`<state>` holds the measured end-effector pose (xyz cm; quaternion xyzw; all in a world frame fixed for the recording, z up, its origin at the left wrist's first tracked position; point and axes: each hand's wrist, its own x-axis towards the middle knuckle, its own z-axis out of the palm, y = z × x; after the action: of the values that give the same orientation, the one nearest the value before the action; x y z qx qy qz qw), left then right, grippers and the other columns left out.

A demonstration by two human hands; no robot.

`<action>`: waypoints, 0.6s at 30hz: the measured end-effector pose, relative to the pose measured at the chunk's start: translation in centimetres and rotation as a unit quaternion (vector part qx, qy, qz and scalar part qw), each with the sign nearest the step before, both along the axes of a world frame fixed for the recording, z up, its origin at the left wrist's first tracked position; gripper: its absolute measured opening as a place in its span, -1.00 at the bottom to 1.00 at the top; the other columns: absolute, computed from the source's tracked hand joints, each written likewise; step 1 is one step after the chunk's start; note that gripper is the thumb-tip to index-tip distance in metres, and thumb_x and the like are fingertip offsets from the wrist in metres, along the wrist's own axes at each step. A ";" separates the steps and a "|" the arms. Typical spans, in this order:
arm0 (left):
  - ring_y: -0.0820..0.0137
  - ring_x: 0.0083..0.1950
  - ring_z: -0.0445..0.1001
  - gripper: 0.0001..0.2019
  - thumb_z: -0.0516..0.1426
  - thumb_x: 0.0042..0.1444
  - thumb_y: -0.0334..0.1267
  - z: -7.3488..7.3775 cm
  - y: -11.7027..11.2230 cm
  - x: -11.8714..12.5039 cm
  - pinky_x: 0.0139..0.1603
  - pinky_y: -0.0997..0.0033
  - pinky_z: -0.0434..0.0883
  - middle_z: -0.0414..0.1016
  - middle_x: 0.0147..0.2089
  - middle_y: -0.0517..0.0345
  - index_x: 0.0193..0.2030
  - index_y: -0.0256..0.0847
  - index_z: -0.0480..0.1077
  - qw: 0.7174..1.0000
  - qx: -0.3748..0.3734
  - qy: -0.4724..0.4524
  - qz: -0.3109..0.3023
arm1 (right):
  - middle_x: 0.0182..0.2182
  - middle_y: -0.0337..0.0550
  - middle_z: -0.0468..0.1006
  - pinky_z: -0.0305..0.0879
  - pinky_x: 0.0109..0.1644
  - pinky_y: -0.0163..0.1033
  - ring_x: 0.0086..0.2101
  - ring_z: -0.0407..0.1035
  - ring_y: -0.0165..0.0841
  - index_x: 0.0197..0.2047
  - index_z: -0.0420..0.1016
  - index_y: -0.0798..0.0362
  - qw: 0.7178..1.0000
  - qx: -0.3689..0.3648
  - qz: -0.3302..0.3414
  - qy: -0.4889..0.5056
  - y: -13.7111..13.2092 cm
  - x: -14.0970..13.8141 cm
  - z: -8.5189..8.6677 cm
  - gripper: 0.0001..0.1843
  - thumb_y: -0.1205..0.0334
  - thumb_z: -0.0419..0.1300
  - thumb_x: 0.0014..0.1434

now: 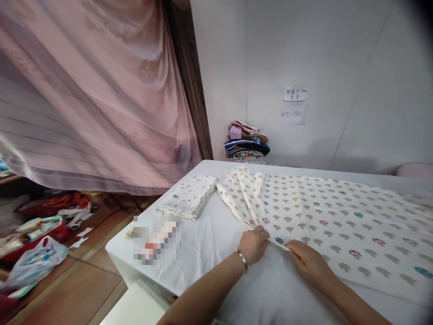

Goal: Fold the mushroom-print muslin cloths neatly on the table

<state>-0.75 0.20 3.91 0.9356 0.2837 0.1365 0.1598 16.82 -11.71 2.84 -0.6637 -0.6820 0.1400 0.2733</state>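
A white cloth with small coloured mushroom prints (338,221) lies spread over the white table (203,243), its left end bunched in folds. My left hand (253,243), with a bracelet at the wrist, is closed in a pinch on the cloth's near edge. Right beside it my right hand (309,262) pinches the same edge, fingers pressed together. The two hands almost touch.
A folded white printed cloth (189,196) lies at the table's left side, with a blurred-out object (155,239) nearer the corner. A stack of folded fabrics (246,142) stands against the wall under paper notes (295,104). A pink curtain (94,90) hangs left; bags (34,253) litter the floor.
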 end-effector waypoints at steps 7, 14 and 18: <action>0.34 -0.14 0.45 -0.73 0.00 0.07 -0.40 -0.4 6.5 -2.1 -0.14 0.39 0.36 0.44 -0.07 0.09 -0.13 -0.15 0.42 0.991 -0.027 -0.019 0.128 | -0.40 -0.21 0.47 0.30 -0.31 -0.25 -0.37 0.37 -0.31 -0.37 0.40 -0.05 0.998 -0.032 -0.049 0.028 -0.3 0.2 1.2 -0.70 0.05 -0.09 0.20; 0.35 -0.10 0.44 -0.66 0.04 -0.03 -0.50 0.1 12.8 -3.7 -0.13 0.43 0.34 0.42 -0.01 0.12 -0.13 -0.13 0.43 0.967 -0.042 -0.058 0.245 | -0.26 -0.16 0.48 0.33 -0.19 -0.25 -0.24 0.38 -0.27 -0.21 0.41 -0.06 0.995 -0.057 -0.025 0.075 -0.7 1.5 -0.9 -0.68 0.00 -0.08 0.23; 0.34 -0.10 0.44 -0.68 0.03 0.01 -0.49 0.3 15.9 -4.3 -0.15 0.44 0.35 0.39 0.04 0.11 -0.13 -0.15 0.43 0.949 -0.034 -0.086 0.300 | -0.18 -0.12 0.49 0.33 -0.10 -0.21 -0.17 0.39 -0.21 -0.12 0.42 -0.09 0.994 -0.033 -0.047 0.095 -0.8 1.9 -2.0 -0.67 -0.02 -0.02 0.19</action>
<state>-5.03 16.09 4.19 0.7860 0.5411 0.2480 0.1668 18.70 -12.54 0.86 -0.6876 -0.6157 0.2116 0.3214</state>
